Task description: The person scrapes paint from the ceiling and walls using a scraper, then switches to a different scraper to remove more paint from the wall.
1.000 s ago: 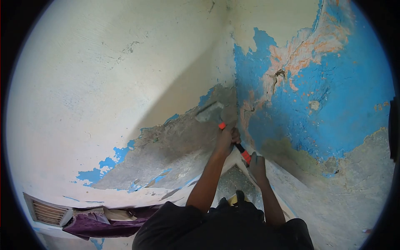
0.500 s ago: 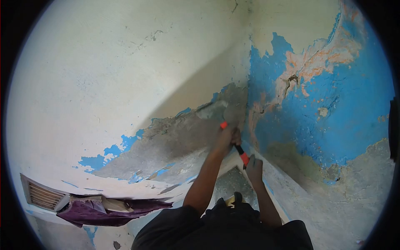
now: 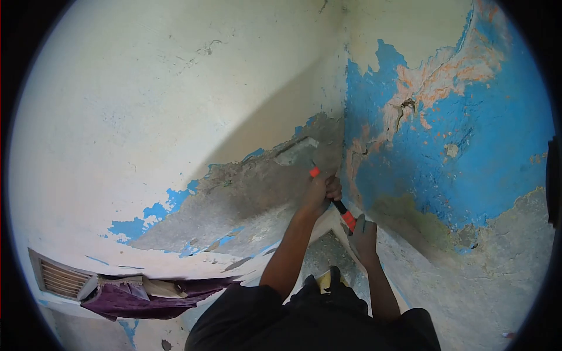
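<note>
A long-handled scraper [image 3: 339,207] slants across the wall corner, its handle black with red sections. Its broad, flat blade [image 3: 297,152] lies against the bare grey patch [image 3: 252,190] of the left wall, just under the ragged paint edge. My left hand [image 3: 320,194] is wrapped round the handle below the upper red collar. Lower down, my right hand [image 3: 364,238] is closed at the red butt end, and part of its grip is hidden.
Blue paint [image 3: 468,158] with cracks and exposed plaster covers much of the right wall [image 3: 410,23]. A slatted vent [image 3: 63,277] and a draped purple cloth [image 3: 140,301] are at lower left. The wall corner [image 3: 344,88] runs vertically behind my hands.
The lower end of the scraper and my right hand have shifted slightly right and down. The blade shows more sharply, and the view has tilted a little.
</note>
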Action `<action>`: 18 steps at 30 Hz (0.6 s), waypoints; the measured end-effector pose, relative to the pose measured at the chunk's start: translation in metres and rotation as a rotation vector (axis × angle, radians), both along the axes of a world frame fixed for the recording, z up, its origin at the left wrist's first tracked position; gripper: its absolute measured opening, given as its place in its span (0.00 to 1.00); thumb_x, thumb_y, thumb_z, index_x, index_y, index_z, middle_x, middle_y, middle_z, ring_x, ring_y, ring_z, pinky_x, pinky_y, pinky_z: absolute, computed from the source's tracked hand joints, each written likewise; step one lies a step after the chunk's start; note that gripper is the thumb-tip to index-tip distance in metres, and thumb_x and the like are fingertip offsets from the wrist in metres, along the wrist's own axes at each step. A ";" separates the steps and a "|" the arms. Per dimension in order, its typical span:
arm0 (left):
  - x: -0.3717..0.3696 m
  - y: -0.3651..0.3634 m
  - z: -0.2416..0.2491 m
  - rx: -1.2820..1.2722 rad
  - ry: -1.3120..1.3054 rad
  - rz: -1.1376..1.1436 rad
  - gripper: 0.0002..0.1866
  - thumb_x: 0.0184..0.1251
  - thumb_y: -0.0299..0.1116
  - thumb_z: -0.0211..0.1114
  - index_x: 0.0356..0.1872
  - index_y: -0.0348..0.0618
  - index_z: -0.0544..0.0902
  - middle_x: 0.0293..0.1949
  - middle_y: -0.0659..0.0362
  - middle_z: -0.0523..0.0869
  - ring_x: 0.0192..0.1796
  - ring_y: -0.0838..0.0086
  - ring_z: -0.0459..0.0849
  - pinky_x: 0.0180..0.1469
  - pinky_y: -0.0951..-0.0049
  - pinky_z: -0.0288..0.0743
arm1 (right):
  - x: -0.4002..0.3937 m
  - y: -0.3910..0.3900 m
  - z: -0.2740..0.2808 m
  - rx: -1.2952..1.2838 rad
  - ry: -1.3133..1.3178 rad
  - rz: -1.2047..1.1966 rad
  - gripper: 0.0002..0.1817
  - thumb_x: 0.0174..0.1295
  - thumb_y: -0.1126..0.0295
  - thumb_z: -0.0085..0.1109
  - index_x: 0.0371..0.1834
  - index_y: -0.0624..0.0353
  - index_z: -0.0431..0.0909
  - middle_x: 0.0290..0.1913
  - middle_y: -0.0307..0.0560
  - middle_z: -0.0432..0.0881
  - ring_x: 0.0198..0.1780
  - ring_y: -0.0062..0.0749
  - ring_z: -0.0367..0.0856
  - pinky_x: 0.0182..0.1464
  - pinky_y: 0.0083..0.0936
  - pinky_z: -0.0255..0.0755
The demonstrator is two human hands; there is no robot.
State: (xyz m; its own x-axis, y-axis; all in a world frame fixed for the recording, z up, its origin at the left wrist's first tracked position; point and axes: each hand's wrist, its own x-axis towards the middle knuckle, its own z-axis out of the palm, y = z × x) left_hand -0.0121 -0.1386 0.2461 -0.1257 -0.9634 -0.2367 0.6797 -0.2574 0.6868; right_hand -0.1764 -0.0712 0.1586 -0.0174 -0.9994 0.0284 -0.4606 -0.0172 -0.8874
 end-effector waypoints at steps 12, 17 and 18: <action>0.005 0.017 -0.007 0.110 -0.098 0.034 0.20 0.69 0.37 0.56 0.16 0.56 0.60 0.13 0.70 0.55 0.16 0.81 0.56 0.24 0.75 0.54 | 0.013 0.009 -0.041 0.068 -0.183 0.007 0.29 0.73 0.61 0.38 0.16 0.70 0.73 0.12 0.53 0.72 0.17 0.41 0.76 0.26 0.39 0.67; 0.022 0.009 0.012 -0.006 -0.107 0.053 0.18 0.66 0.36 0.59 0.18 0.53 0.62 0.14 0.68 0.59 0.16 0.79 0.58 0.23 0.73 0.56 | 0.028 -0.008 -0.012 0.059 -0.106 0.074 0.26 0.73 0.64 0.37 0.21 0.68 0.75 0.13 0.49 0.72 0.16 0.37 0.73 0.26 0.36 0.65; 0.024 0.008 0.013 -0.020 -0.102 0.034 0.18 0.66 0.36 0.59 0.19 0.53 0.62 0.14 0.68 0.59 0.16 0.79 0.58 0.23 0.74 0.57 | 0.030 -0.010 -0.004 0.079 -0.133 0.088 0.25 0.73 0.64 0.37 0.21 0.68 0.76 0.13 0.49 0.72 0.16 0.37 0.73 0.26 0.35 0.65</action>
